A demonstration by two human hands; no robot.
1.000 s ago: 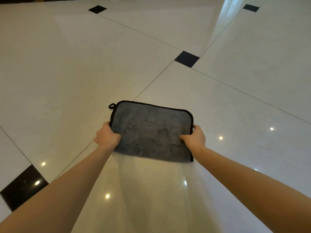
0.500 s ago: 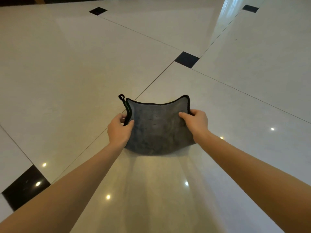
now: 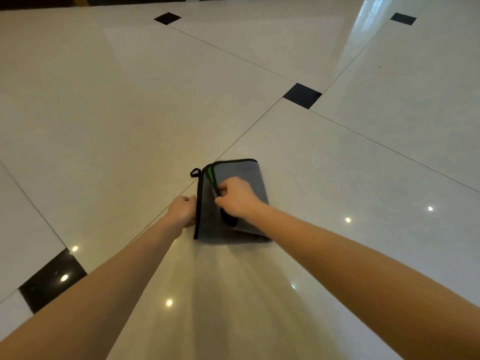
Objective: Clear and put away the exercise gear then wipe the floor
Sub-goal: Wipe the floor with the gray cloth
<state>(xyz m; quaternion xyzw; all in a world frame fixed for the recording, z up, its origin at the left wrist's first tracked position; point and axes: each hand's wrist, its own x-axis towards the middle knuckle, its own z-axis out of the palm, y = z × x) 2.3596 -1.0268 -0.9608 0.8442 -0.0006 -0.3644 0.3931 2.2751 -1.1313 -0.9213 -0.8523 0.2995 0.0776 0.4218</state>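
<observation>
Microfiber cloth (image 3: 241, 172) lies folded on tiled floor (image 3: 130, 113). Right hand (image 3: 237, 198) pinches its folded-over edge. Left hand (image 3: 183, 211), at the cloth's 9 o'clock, grips the black-trimmed edge.

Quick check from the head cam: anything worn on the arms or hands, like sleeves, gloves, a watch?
Nothing worn that shows. Both forearms are bare from the frame's edge to the wrists, with no sleeves in view. The left hand and right hand have no gloves, watch, bands or rings visible.
</observation>
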